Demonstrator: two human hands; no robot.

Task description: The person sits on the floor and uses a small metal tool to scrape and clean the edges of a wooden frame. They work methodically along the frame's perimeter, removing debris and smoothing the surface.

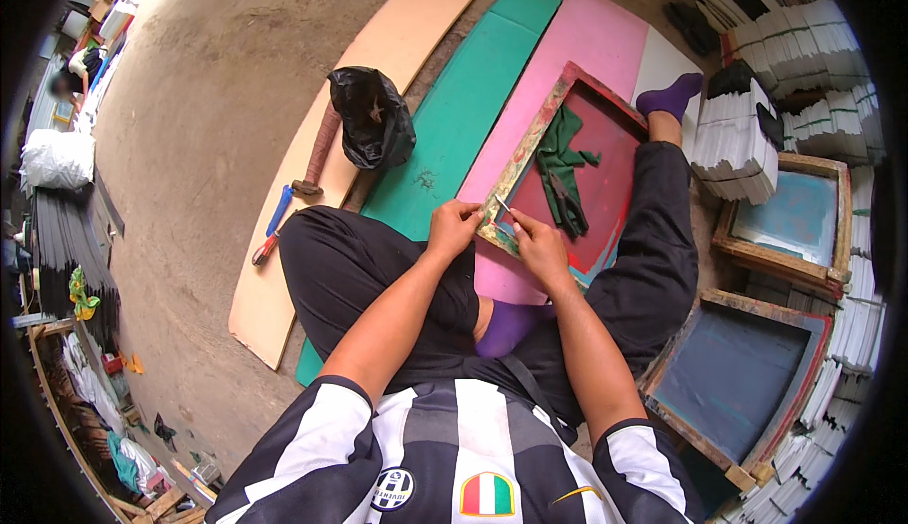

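A paint-stained wooden screen-printing frame [526, 148] with red mesh lies tilted between my legs. My left hand [455, 228] is closed at its near left corner, thumb and fingers gripping the rim. Just to the right, my right hand [540, 246] is closed round a small thin tool [502, 203] whose pale tip points at the inner edge of the rim. The tool's grip is hidden in my fingers, so its kind does not show. A dark green cloth [560, 160] rests crumpled on the mesh.
Peach [260, 302], green [430, 150] and pink [591, 42] boards lie beneath me. To the left are a hammer [322, 150], a black plastic bag [376, 122], and blue- and red-handled tools [281, 208]. More frames [728, 382] and paper stacks [733, 150] stand right.
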